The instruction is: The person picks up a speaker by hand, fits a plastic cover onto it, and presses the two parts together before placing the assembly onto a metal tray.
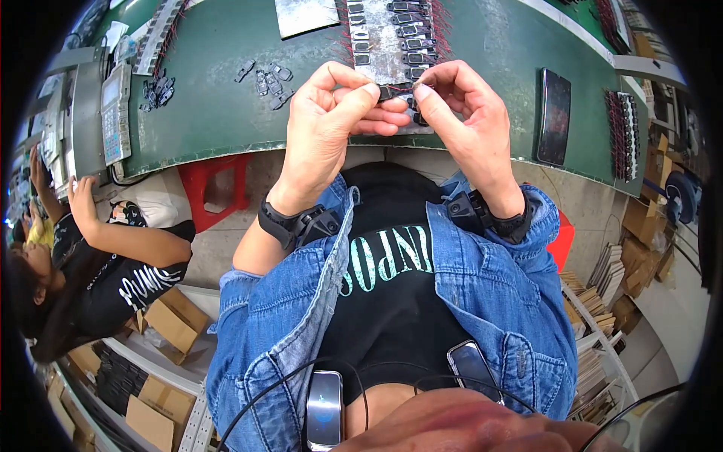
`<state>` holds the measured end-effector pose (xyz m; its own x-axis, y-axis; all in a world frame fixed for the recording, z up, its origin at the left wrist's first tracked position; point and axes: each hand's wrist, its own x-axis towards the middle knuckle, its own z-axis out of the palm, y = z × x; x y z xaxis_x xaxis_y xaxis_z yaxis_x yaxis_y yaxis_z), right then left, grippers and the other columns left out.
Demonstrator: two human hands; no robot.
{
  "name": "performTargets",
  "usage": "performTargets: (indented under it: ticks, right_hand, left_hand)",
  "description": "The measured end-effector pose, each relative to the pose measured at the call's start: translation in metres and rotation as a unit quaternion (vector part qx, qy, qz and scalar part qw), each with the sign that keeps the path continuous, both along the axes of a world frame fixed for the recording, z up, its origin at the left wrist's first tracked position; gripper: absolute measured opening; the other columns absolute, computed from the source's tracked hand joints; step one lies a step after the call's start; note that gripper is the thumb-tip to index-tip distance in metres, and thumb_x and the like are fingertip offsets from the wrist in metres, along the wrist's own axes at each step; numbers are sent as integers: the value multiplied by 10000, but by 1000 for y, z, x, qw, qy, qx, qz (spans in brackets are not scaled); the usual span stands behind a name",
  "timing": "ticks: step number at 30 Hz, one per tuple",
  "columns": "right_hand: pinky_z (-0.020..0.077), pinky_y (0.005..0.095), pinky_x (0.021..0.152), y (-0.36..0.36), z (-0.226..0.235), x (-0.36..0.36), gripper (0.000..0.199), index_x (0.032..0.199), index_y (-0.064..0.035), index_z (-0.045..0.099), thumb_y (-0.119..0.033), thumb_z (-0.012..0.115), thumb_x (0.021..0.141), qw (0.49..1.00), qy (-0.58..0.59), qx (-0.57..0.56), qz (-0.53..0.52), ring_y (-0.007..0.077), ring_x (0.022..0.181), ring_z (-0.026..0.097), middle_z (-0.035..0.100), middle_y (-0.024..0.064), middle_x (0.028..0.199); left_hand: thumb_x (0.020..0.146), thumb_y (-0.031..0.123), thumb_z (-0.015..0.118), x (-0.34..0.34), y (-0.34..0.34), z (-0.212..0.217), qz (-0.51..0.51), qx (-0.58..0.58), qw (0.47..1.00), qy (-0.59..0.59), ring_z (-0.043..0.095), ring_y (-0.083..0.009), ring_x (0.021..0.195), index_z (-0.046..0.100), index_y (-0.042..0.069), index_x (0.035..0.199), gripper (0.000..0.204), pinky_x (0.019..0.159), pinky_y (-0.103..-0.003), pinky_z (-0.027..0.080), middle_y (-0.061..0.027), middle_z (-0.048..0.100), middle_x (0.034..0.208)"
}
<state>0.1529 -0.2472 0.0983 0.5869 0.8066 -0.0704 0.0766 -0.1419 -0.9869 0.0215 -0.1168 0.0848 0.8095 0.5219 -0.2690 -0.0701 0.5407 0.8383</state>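
Observation:
Above the near edge of a green-topped bench [218,124], my two hands meet over one small black rectangular part [387,93] with thin wires. My left hand [327,113] pinches its left end between thumb and index finger, the other fingers curled beneath. At its right end, my right hand [474,113] is also closed in a pinch of thumb and index finger. Just beyond lies a grey metal plate [382,56] carrying two rows of similar black parts [416,44] with red wires. My fingers partly cover the plate's near end.
Loose black parts [271,80] lie left of the plate, with another small pile [158,91] near a keypad device [116,113]. To the right are a black phone [554,117] and a wired strip of parts [623,135]. Another person [139,252] works at left, near a red stool [213,192].

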Motion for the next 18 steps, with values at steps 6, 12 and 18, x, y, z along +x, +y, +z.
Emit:
performTargets:
  ticks: [6,12,18]
  right_hand:
    - [475,192,734,-2,-1,0,127,1030,-11,613,-97,616,937,1000,15,4,-2,42,843,578,613,-4,927]
    - [465,181,694,-2,2,-2,146,1047,-10,624,-110,617,942,998,55,-1,3,31,806,577,625,-7,906]
    - [464,181,661,-1,4,2,149,1037,-12,624,-126,628,941,995,97,-18,24,32,769,581,640,-8,896]
  left_hand:
    - [958,47,558,1,-4,1,6,4,1000,-8,721,-266,827,500,-23,1010,106,710,-319,616,-232,689,913]
    - [955,36,560,0,-4,2,12,17,1000,-9,720,-271,839,497,-24,988,93,719,-325,618,-232,686,916]
    - [955,40,566,-1,-5,5,-1,37,999,3,717,-249,848,517,-38,1037,123,732,-317,614,-214,688,929]
